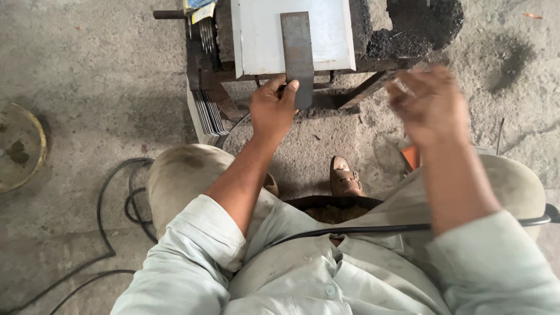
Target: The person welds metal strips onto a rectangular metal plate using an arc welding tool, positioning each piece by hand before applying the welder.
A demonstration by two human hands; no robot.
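Rough concrete floor (87, 87) is filling the frame, with a black cable (116, 192) lying at lower left. At top centre, the left hand (273, 108) is pinching the lower end of a dark steel strip (297, 55) lying on the white plate (256, 35) of the counter. The right hand (429, 102) is blurred at right, holding nothing visible; its opening cannot be told. The strip could slip sideways, since only the fingertips are gripping it.

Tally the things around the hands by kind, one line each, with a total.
Dark flat metal strip, pinched at its near end by the left hand: 1
White metal sheet under the strip: 1
Stacks of thin dark strips leaning at the stand's left: 1
Round rusty disc on the floor: 1
Black cables: 2
Right hand, blurred, empty: 1
Total: 7
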